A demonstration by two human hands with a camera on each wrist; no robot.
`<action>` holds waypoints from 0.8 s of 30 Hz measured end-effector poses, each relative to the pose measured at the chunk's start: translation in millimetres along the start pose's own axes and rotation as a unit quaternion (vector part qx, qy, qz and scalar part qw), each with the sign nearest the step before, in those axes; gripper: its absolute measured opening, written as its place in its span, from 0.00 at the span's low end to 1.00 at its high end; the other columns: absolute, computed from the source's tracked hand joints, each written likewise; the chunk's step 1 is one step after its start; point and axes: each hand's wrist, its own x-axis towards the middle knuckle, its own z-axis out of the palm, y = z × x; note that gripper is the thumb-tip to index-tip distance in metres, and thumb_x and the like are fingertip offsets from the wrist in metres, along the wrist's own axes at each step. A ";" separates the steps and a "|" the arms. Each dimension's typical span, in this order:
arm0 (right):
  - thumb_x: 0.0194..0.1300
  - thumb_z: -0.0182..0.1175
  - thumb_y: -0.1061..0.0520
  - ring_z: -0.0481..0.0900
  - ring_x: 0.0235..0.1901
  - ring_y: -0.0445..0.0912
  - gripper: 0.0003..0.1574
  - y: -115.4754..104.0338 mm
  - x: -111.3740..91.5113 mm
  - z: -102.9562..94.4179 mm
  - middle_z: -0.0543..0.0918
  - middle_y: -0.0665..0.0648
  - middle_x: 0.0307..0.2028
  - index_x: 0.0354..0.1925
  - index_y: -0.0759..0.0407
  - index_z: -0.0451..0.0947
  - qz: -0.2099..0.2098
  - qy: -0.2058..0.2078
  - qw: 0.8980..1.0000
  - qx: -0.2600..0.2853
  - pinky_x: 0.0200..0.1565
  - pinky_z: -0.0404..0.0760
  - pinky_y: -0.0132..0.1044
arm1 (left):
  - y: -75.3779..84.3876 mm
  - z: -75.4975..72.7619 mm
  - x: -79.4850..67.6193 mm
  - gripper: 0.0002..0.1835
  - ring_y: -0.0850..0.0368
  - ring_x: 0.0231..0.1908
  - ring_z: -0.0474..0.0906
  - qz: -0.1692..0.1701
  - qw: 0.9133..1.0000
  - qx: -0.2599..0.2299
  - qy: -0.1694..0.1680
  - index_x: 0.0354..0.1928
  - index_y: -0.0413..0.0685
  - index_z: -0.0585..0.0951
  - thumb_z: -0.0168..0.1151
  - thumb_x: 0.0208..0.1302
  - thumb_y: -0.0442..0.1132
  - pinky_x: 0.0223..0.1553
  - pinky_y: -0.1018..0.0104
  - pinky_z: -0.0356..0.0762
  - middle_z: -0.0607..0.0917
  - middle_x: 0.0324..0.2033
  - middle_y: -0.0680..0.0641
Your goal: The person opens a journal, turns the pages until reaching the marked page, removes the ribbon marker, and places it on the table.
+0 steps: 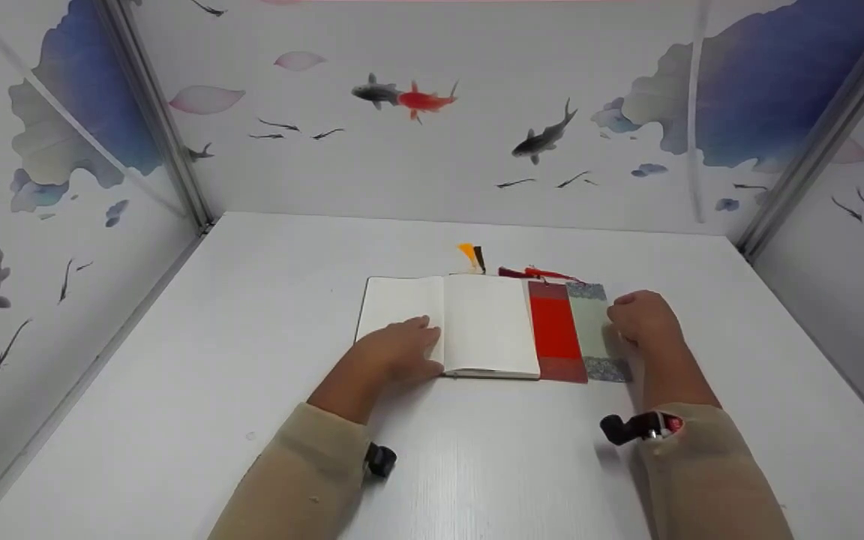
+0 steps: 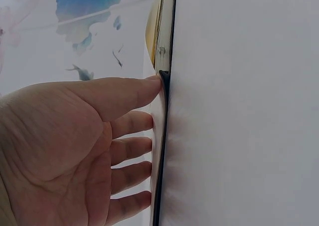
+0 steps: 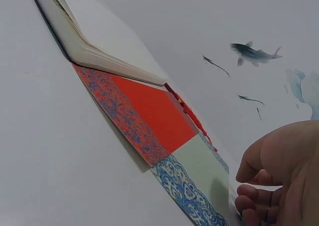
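Note:
An open notebook (image 1: pixel 488 322) with blank pages lies on the white table. My left hand (image 1: pixel 402 349) rests on its left page near the fold, fingers extended; in the left wrist view the thumb touches the book's edge. Beside the right page lies a red bookmark (image 1: pixel 554 330) with a patterned end, its left side against the notebook. A pale green bookmark (image 1: pixel 592 322) with blue patterned ends lies next to it. My right hand (image 1: pixel 646 319) is at the green bookmark's right edge, fingers loosely curled, with nothing seen between them in the right wrist view.
Red and dark red tassels (image 1: pixel 544 273) lie at the bookmarks' far ends. A yellow tassel (image 1: pixel 468 255) and a black tassel (image 1: pixel 480 259) stick out past the notebook's far edge. White panels (image 1: pixel 432 172) printed with fish enclose the table (image 1: pixel 267 300) at the back and sides.

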 end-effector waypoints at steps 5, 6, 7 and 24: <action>0.78 0.50 0.45 0.73 0.65 0.62 0.41 -11.3 -2.6 2.9 0.69 0.72 0.76 0.80 0.63 0.61 -0.008 0.006 0.999 0.038 0.68 0.81 0.55 | -0.1 -0.4 -0.4 0.40 0.46 0.87 0.51 0.002 1.000 0.000 -0.003 0.85 0.56 0.60 0.59 0.78 0.56 0.86 0.46 0.53 0.55 0.87 0.50; 0.78 0.52 0.45 0.74 0.65 0.62 0.41 -14.9 -4.1 3.8 0.69 0.71 0.76 0.81 0.61 0.61 -0.007 0.007 0.999 0.047 0.68 0.82 0.56 | 0.0 -0.8 -0.9 0.40 0.46 0.87 0.51 0.003 1.000 0.000 -0.003 0.85 0.56 0.60 0.59 0.78 0.56 0.86 0.46 0.53 0.55 0.87 0.50; 0.78 0.53 0.44 0.74 0.65 0.62 0.41 -18.6 -5.5 4.6 0.69 0.71 0.76 0.81 0.60 0.61 -0.008 0.008 0.999 0.052 0.68 0.82 0.56 | 0.2 -1.0 -1.4 0.40 0.46 0.87 0.51 0.004 1.000 -0.001 -0.003 0.85 0.56 0.60 0.59 0.78 0.56 0.86 0.46 0.53 0.55 0.87 0.50; 0.72 0.69 0.42 0.68 0.75 0.64 0.45 -50.9 -21.6 31.0 0.67 0.64 0.79 0.79 0.49 0.66 -0.163 -0.012 0.986 -0.014 0.64 0.86 0.61 | -0.3 -0.4 -3.2 0.39 0.45 0.86 0.51 0.004 1.000 0.000 0.008 0.86 0.56 0.59 0.59 0.79 0.55 0.86 0.45 0.53 0.55 0.87 0.50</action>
